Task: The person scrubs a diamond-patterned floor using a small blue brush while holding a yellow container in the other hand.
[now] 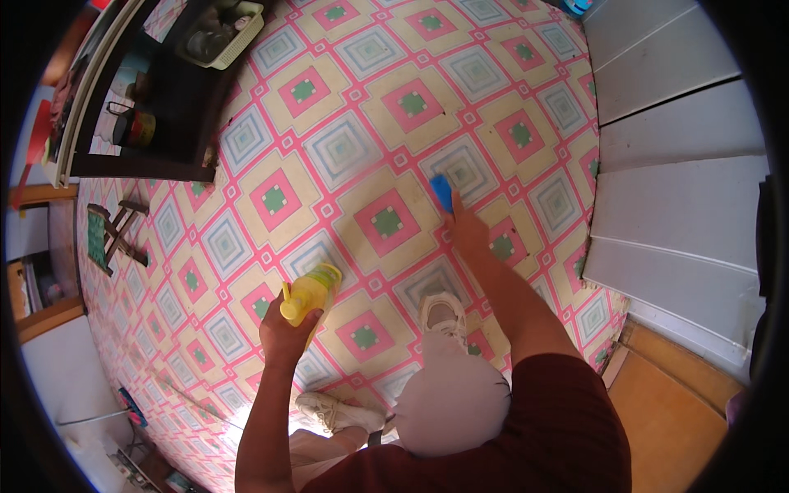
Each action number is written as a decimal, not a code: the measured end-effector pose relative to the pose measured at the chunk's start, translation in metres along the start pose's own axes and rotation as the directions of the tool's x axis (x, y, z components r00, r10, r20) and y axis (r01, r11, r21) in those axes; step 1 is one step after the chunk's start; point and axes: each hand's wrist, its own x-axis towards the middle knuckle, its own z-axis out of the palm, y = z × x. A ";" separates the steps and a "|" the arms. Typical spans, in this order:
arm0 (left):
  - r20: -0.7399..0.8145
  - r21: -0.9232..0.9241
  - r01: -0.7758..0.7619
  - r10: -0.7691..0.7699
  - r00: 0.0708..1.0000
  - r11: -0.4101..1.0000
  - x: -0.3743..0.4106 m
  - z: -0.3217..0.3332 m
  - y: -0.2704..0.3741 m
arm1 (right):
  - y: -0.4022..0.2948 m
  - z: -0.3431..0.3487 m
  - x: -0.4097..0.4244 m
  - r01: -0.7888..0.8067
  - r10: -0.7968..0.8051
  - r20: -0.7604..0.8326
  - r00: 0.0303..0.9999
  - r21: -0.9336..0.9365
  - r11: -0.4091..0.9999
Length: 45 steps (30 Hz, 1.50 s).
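My left hand (288, 333) grips a yellow plastic bottle (315, 288) with a pump-style top, tilted away from me above the floor. Its green label faces partly upward. Out in front and to the right, my right hand (466, 231) is closed around a blue object (441, 192), perhaps a brush or its handle; most of it is covered by the fingers and slightly blurred. Beneath both hands lies the patterned floor (345, 225), with pink, cream and green squares. My shoe (442, 315) stands below the right forearm.
A dark wooden cabinet (145, 166) stands at upper left, holding a cream basket (237, 40) of dishes and a dark pot (126, 126). Near it is a folding stool (114, 237). White panels (672, 203) line the right side. A broom head (132, 407) lies lower left.
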 end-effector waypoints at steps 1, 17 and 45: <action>-0.006 -0.003 0.004 -0.004 1.000 1.000 0.001 -0.001 0.000 | 0.003 0.005 -0.013 0.055 -0.054 -0.007 0.998 0.057 0.997; -0.010 -0.032 0.004 -0.004 1.000 0.999 0.002 0.002 -0.004 | -0.052 0.017 -0.019 0.010 -0.001 0.235 0.972 -0.038 0.999; -0.022 -0.009 -0.019 0.018 1.000 1.000 0.000 -0.001 -0.001 | 0.041 -0.033 -0.111 -0.333 0.323 0.179 0.930 0.033 0.942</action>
